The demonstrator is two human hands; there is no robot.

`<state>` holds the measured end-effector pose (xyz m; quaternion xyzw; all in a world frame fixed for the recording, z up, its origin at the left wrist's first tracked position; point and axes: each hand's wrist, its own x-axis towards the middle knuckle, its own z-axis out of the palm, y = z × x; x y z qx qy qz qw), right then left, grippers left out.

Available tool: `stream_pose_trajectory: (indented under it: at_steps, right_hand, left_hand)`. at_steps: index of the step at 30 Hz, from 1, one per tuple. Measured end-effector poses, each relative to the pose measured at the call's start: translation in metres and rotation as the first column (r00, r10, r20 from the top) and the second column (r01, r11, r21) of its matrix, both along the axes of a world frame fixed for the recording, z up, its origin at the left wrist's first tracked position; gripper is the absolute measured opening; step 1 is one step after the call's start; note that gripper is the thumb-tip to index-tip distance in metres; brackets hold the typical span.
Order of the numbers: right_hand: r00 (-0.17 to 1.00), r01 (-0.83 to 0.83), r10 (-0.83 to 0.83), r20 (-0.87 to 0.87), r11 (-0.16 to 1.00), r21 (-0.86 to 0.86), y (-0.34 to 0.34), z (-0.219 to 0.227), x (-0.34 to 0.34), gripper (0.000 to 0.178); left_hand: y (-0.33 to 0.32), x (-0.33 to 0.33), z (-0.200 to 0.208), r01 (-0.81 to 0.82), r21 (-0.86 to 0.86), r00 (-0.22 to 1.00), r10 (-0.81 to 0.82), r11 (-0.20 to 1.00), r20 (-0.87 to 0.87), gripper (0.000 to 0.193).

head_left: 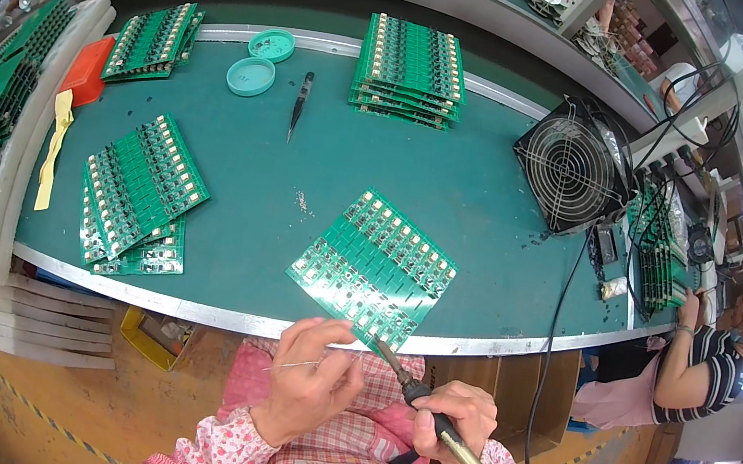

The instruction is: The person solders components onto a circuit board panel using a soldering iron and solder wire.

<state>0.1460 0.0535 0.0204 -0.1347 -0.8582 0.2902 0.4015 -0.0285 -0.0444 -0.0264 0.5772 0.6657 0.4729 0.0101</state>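
A green circuit board (374,266) with rows of white connectors lies tilted at the front edge of the green-topped bench. My left hand (309,380) is by the board's near corner, its fingers pinched on a thin strand of solder wire (296,363). In my right hand (463,414) is a soldering iron (467,459), gripped by its dark and brass-coloured handle. Its tip meets the near edge of the board, close to my left fingertips. Whether the wire touches the tip is too small to tell.
Stacked circuit boards sit at the left (141,186), back left (154,40) and back centre (411,71). Tweezers (299,106) lie beside a round green tin (250,77). A black fan (571,167) stands at the right, the iron's cable (550,357) near it. A co-worker (705,367) sits far right.
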Motion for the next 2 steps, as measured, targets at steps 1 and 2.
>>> stream_pose_trajectory:
  at_steps: [1, 2]
  right_hand:
    - [0.999, -0.021, 0.020, 0.027, 0.999, 0.028, 0.0008, 0.0021, -0.0008, 0.016]
    - [0.999, -0.034, 0.033, 0.025, 0.998, 0.047, 0.0009, 0.0033, -0.0018, 0.016]
  left_hand:
    - [-0.0001, 0.0001, 0.0000, -0.001, -0.008, 1.000, 0.001, 1.000, -0.004, 0.015]
    - [0.0000, 0.0002, 0.0005, -0.001, -0.016, 1.000, 0.001, 1.000, -0.006, 0.015]
